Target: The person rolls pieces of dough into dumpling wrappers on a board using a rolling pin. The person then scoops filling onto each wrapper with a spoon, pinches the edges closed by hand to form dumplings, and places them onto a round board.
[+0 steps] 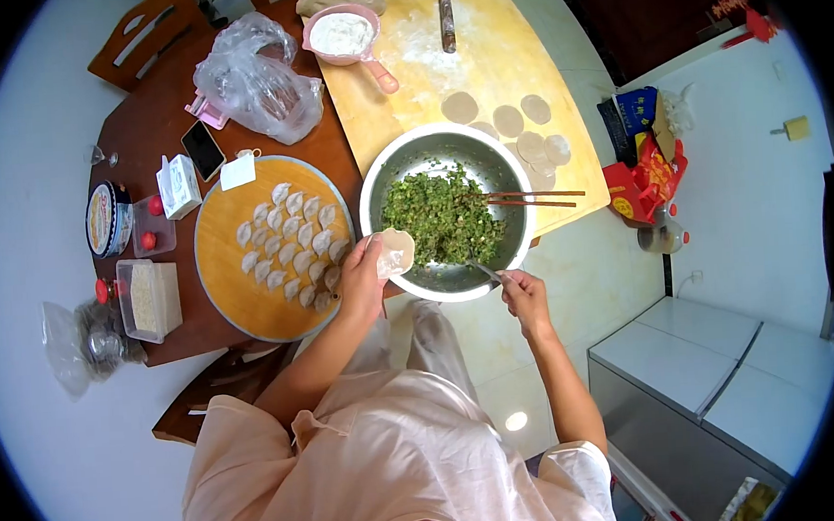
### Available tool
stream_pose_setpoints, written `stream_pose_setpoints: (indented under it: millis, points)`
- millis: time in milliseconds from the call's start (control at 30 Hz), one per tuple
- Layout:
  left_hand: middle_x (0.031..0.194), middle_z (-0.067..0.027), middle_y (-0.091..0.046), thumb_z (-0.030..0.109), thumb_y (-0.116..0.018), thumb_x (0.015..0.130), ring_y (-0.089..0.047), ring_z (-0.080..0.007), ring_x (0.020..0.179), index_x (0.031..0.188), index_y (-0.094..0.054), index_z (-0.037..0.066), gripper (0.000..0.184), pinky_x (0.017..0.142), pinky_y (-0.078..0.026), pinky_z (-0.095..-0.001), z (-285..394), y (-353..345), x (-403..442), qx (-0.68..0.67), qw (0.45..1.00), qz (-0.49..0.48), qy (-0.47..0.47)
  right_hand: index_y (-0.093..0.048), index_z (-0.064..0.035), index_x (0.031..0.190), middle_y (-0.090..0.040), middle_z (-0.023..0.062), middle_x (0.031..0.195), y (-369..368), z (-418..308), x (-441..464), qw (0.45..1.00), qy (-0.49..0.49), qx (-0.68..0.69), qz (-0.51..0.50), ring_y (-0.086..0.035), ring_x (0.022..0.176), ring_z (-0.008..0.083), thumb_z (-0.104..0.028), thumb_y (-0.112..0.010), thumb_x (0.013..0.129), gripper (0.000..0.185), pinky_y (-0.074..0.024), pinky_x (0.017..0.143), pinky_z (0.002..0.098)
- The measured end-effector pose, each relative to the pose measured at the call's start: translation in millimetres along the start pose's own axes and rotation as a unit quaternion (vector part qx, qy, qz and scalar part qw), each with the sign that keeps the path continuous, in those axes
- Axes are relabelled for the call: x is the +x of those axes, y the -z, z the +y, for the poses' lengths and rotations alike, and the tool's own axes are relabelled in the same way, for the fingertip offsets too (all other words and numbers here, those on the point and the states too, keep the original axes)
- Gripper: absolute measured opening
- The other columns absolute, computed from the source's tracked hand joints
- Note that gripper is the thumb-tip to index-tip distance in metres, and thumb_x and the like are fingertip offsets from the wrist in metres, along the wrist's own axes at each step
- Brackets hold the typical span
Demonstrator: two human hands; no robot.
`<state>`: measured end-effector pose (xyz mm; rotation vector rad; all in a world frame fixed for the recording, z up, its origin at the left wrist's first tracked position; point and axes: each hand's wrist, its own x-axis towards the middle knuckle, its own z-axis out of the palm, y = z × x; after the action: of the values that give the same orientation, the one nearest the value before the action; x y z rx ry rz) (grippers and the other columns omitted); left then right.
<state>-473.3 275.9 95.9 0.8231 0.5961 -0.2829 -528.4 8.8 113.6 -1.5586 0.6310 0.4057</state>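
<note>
My left hand [362,277] holds a round dumpling wrapper [395,252] by its edge, at the left rim of a large metal bowl [373,189]. Chopped green filling [438,212] fills the middle of that bowl. In my right hand [527,300] is the handle of a spoon [486,270], whose far end dips into the filling at the bowl's near side. A pair of chopsticks [551,199] rests across the right rim. Left of the bowl, a round board [225,294] carries rows of folded dumplings [291,226].
Flat wrappers [509,120] and a rolling pin [447,18] lie on the floured wooden board [371,112]. A pink-handled bowl of flour [341,34] stands at its far left. Around the round board are a phone [204,151], a tissue pack [179,186], a tin [108,218] and a plastic bag [261,80].
</note>
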Motion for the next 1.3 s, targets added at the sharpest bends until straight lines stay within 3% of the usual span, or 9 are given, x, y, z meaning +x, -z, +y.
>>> stream_pose_setpoints:
  millis: [167, 233, 333, 467, 500, 600, 833, 1100, 1300]
  points:
    - [0.115, -0.0129, -0.06, 0.02, -0.048, 0.099, -0.059, -0.0215, 0.107, 0.12, -0.053, 0.0, 0.03, 0.093, -0.049, -0.0345, -20.2, -29.1, 9.8, -0.051, 0.997, 0.05, 0.037, -0.066, -0.0008, 0.101, -0.052, -0.0029, 0.061, -14.7, -17.8, -18.4, 0.994, 0.041, 0.102, 0.009, -0.039, 0.049, 0.0027, -0.012, -0.052, 0.095, 0.019, -0.0274, 0.043, 0.0183]
    - [0.122, -0.0136, -0.057, 0.021, -0.046, 0.099, -0.057, -0.0243, 0.111, 0.127, -0.049, 0.001, 0.034, 0.099, -0.046, -0.0382, -26.5, -45.9, 9.4, -0.078, 0.994, 0.017, 0.074, -0.066, 0.0, 0.104, -0.052, -0.0024, 0.062, -24.4, -25.0, -29.9, 0.989, 0.067, 0.127, 0.025, -0.04, 0.051, 0.0037, -0.011, -0.051, 0.095, 0.02, -0.0294, 0.045, 0.0181]
    - [0.127, -0.0132, -0.053, 0.021, -0.043, 0.101, -0.054, -0.0254, 0.116, 0.132, -0.043, 0.0, 0.037, 0.101, -0.044, -0.0419, -33.0, -67.4, 6.5, -0.131, 0.986, -0.041, 0.093, -0.064, 0.0012, 0.111, -0.052, -0.0028, 0.066, -38.9, -28.4, -41.7, 0.973, 0.213, -0.001, 0.084, -0.044, 0.056, 0.0055, -0.009, -0.049, 0.096, 0.024, -0.0339, 0.05, 0.0197]
    - [0.13, -0.0148, -0.052, 0.024, -0.038, 0.102, -0.05, -0.0267, 0.122, 0.129, -0.044, -0.001, 0.038, 0.105, -0.038, -0.0435, -28.7, -88.5, -0.6, -0.148, 0.981, -0.055, 0.11, -0.062, 0.0006, 0.116, -0.046, 0.0073, 0.066, -42.1, -24.8, -44.1, 0.866, 0.395, -0.262, 0.161, -0.047, 0.057, 0.0175, 0.006, -0.054, 0.086, 0.032, -0.0393, 0.053, 0.0266]
    - [0.13, -0.0149, -0.052, 0.024, -0.038, 0.102, -0.05, -0.0267, 0.122, 0.128, -0.044, -0.001, 0.037, 0.105, -0.038, -0.0436, -29.8, -89.6, 0.6, -0.152, 0.98, -0.053, 0.12, -0.062, -0.0007, 0.117, -0.042, 0.0116, 0.066, -44.1, -21.3, -44.1, 0.842, 0.416, -0.298, 0.167, -0.047, 0.056, 0.0232, 0.011, -0.056, 0.079, 0.04, -0.0395, 0.052, 0.0305]
    - [0.124, -0.0147, -0.054, 0.022, -0.04, 0.101, -0.053, -0.0268, 0.117, 0.124, -0.046, -0.001, 0.034, 0.102, -0.041, -0.0454, -32.8, -88.8, 7.5, -0.174, 0.973, -0.04, 0.146, -0.062, -0.0021, 0.118, -0.044, 0.0108, 0.065, -47.5, -0.9, -37.2, 0.798, 0.462, -0.341, 0.184, -0.047, 0.055, 0.0238, 0.01, -0.058, 0.077, 0.043, -0.0393, 0.05, 0.0338]
    - [0.123, -0.0165, -0.055, 0.021, -0.04, 0.101, -0.054, -0.0282, 0.114, 0.123, -0.048, -0.002, 0.033, 0.1, -0.042, -0.0487, -26.4, -78.5, 18.4, -0.192, 0.967, -0.036, 0.164, -0.062, -0.0041, 0.121, -0.04, 0.0078, 0.062, -42.0, 11.3, -31.4, 0.782, 0.473, -0.369, 0.166, -0.046, 0.054, 0.0215, 0.011, -0.061, 0.07, 0.053, -0.0386, 0.049, 0.0332]
    - [0.125, -0.0156, -0.054, 0.022, -0.039, 0.101, -0.052, -0.0279, 0.117, 0.125, -0.047, -0.001, 0.034, 0.1, -0.043, -0.0501, -8.4, -71.6, 18.6, -0.124, 0.98, -0.094, 0.124, -0.064, 0.0008, 0.115, -0.04, 0.0077, 0.062, -34.1, -12.0, -37.2, 0.813, 0.495, -0.251, 0.177, -0.042, 0.054, 0.0196, 0.016, -0.056, 0.074, 0.045, -0.0361, 0.048, 0.0308]
    - [0.126, -0.0145, -0.053, 0.025, -0.039, 0.102, -0.053, -0.0274, 0.117, 0.126, -0.047, 0.0, 0.036, 0.1, -0.043, -0.0491, -4.4, -69.2, 15.6, -0.115, 0.976, -0.094, 0.16, -0.066, -0.0013, 0.111, -0.046, 0.0071, 0.061, -31.4, -14.1, -25.8, 0.759, 0.553, -0.322, 0.115, -0.048, 0.053, 0.0204, 0.014, -0.063, 0.065, 0.049, -0.0398, 0.049, 0.0319]
